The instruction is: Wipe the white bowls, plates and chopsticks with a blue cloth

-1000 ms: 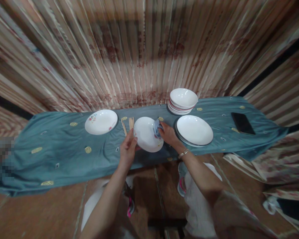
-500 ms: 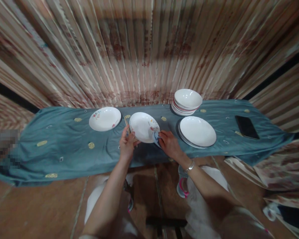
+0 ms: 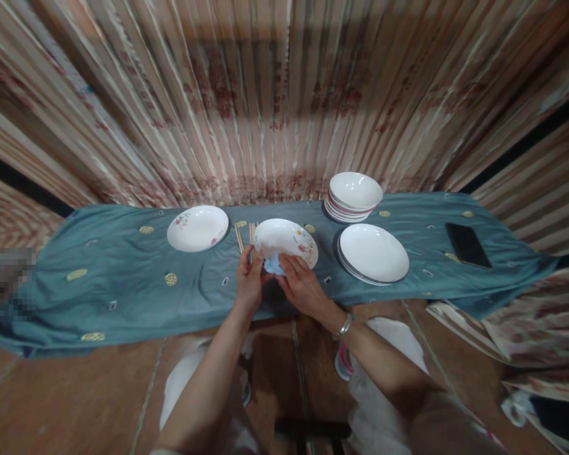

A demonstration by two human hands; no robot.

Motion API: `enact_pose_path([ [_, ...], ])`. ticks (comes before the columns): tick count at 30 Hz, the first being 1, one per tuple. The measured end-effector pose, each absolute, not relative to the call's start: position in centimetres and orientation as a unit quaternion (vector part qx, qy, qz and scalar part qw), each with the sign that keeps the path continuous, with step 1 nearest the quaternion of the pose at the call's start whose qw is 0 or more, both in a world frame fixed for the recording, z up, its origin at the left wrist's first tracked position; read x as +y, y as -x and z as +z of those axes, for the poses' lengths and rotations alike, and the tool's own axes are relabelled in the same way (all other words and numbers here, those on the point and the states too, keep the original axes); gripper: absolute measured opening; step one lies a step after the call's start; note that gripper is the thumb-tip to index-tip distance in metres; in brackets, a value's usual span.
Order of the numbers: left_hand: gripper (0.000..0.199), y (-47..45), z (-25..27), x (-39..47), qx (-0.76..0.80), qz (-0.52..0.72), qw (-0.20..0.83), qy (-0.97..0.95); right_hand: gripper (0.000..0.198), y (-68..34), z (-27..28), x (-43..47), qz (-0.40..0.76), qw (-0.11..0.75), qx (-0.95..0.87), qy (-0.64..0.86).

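Note:
A white plate with a floral rim [image 3: 284, 234] is held up over the middle of the table. My left hand [image 3: 250, 278] grips its left edge. In my right hand [image 3: 302, 284] is a light blue cloth [image 3: 274, 264], pressed against the near-left part of the plate. Just behind my left fingers lie several wooden chopsticks [image 3: 239, 236], partly covered by the plate and hand. Another floral plate [image 3: 198, 229] rests on the cloth to the left.
On the right stand a stack of white plates [image 3: 373, 253] and, behind it, a stack of bowls [image 3: 354, 191]. A dark flat phone or tablet [image 3: 468, 244] lies farther right. A teal tablecloth [image 3: 137, 272] covers the narrow table, with a patterned curtain [image 3: 275, 114] behind.
My right hand and the cloth have moved left across the plate, from its right edge to its near-left side. The held plate has shifted slightly right, uncovering more of the chopsticks.

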State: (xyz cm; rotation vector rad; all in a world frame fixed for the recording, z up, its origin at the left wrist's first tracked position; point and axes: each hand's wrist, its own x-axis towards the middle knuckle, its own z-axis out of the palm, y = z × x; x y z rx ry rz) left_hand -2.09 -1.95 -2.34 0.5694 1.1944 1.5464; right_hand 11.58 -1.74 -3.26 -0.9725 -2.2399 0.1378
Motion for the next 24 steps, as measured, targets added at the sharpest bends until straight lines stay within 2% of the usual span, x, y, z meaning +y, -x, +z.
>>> enact_pose_path([
  [7, 0.055, 2.1, -1.8, -2.3, 0.48, 0.662, 0.536, -0.211, 0.03, -11.5, -1.7, -1.5, 0.069, 0.337, -0.869, 0.354],
  [13, 0.06, 2.3, -2.3, -2.3, 0.464, 0.649, 0.542, -0.263, 0.029, -13.1, -0.5, -0.7, 0.137, 0.362, -0.845, 0.369],
  [16, 0.055, 3.2, -2.4, -2.1, 0.489, 0.647, 0.491, -0.319, 0.03, -14.9, 0.9, -0.1, 0.211, 0.36, -0.826, 0.379],
  [20, 0.041, 4.5, -1.4, -1.7, 0.547, 0.643, 0.337, -0.417, 0.033, -17.3, 3.0, 0.7, 0.347, 0.348, -0.788, 0.37],
  [22, 0.033, 4.7, -0.8, -1.3, 0.54, 0.635, 0.319, -0.451, 0.033, -18.1, 3.5, 1.1, 0.389, 0.346, -0.775, 0.357],
  [24, 0.027, 4.7, -0.5, -0.9, 0.517, 0.634, 0.343, -0.462, 0.033, -18.8, 3.7, 1.6, 0.414, 0.35, -0.765, 0.349],
])
